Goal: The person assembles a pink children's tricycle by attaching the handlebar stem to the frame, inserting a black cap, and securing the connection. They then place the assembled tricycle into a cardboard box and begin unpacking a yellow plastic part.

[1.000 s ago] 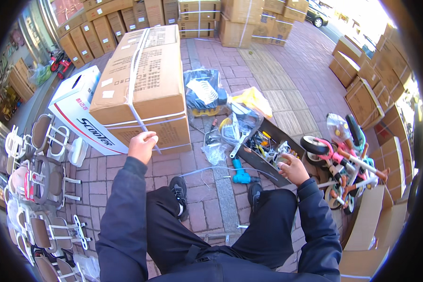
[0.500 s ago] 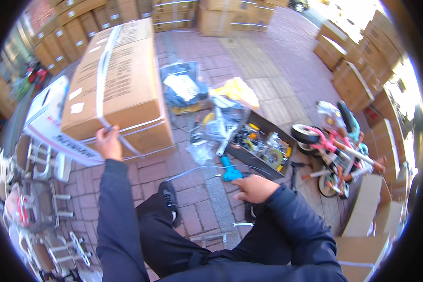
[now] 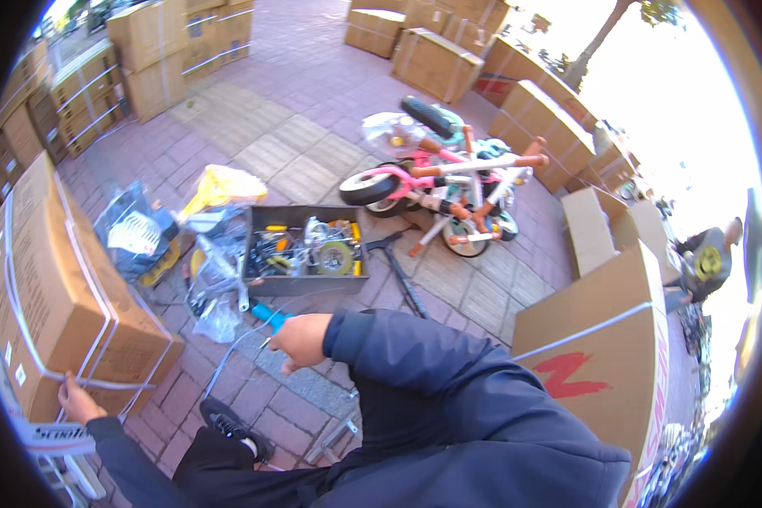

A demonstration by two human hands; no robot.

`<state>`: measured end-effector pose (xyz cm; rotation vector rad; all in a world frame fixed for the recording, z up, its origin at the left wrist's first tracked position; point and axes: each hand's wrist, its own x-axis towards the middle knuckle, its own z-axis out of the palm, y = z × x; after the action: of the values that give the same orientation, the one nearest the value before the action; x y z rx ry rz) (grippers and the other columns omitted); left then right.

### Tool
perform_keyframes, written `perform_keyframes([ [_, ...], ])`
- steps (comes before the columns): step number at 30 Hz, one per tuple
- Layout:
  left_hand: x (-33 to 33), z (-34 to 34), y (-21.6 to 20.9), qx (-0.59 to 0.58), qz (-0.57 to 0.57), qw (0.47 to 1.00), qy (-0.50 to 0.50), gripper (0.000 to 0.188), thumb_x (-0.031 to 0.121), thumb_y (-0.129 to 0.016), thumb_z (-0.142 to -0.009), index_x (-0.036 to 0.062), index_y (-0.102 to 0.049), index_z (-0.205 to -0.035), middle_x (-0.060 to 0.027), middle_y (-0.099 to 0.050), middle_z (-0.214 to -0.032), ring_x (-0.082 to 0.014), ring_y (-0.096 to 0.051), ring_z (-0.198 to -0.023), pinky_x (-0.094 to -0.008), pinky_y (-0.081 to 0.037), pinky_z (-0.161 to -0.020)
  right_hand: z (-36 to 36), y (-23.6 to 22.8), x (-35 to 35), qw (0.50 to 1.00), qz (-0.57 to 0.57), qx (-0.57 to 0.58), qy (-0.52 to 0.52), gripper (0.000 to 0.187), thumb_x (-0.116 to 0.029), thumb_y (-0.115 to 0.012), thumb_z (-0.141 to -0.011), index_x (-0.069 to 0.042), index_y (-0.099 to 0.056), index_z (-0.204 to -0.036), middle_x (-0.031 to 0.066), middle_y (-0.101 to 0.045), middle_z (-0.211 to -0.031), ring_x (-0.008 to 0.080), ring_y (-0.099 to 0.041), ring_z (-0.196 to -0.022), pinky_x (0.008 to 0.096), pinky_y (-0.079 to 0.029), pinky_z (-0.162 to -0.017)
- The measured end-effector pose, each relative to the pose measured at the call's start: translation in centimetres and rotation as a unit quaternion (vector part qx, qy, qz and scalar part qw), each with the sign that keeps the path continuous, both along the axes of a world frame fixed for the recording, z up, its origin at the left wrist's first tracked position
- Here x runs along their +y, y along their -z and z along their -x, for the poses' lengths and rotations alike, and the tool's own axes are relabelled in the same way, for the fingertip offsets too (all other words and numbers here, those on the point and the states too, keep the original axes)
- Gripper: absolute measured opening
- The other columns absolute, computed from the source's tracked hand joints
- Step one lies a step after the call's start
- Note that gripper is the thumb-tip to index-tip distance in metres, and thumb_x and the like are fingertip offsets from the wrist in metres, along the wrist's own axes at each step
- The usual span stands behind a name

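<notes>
My left hand (image 3: 80,401) is at the near lower side of a large brown carton (image 3: 102,339), fingers closed on its white packing strap (image 3: 114,385). In my right hand (image 3: 303,340) is a teal hand tool (image 3: 271,317), with a small metal tip showing beside the fingers. Part of the tool is hidden by the hand. A thin pale blue strap (image 3: 220,368) runs over the paving by the tool. Just beyond lies an open dark toolbox (image 3: 309,286) full of loose parts and tools.
Bagged parts (image 3: 135,233) lie between carton and toolbox. A black hammer-like tool (image 3: 402,275) and a pile of pink, white and teal children's bikes (image 3: 449,182) are to the right. A tall carton (image 3: 597,339) stands close at right; a person (image 3: 709,262) is beyond.
My view has swung to the right, so the carton and toolbox appear further left. The left hand stays at the carton's strap and the right hand still has the teal tool.
</notes>
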<state>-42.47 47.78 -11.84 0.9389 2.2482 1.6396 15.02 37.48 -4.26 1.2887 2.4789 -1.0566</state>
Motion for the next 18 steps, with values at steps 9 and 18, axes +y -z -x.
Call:
perform_keyframes([
  [9, 1.6, 2.3, 1.8, 0.049, 0.048, 0.997, -0.032, 0.067, 0.061, -0.068, -0.089, 0.0041, -0.07, -0.125, -0.0111, -0.069, -0.126, -0.0275, -0.063, -0.115, -0.0385, -0.045, -0.103, -26.3, -0.1, -6.4, 0.686, -0.059, 0.289, 0.665, 0.046, -0.028, -0.062, -0.098, 0.002, -0.056, -0.133, 0.0096, -0.066, -0.092, 0.0176, -0.067, -0.072, 0.033, -0.055, -0.062],
  [18, 2.1, 1.7, 1.9, 0.115, 0.098, 0.987, -0.047, 0.076, 0.07, -0.064, -0.087, 0.0066, -0.07, -0.126, -0.0128, -0.07, -0.126, -0.0334, -0.063, -0.115, -0.0425, -0.045, -0.103, -51.0, -2.9, -32.4, 0.475, -0.017, 0.063, 0.877, 0.064, -0.037, -0.067, -0.097, -0.007, -0.044, -0.149, 0.0162, -0.065, -0.128, 0.028, -0.071, -0.095, 0.0432, -0.058, -0.076],
])
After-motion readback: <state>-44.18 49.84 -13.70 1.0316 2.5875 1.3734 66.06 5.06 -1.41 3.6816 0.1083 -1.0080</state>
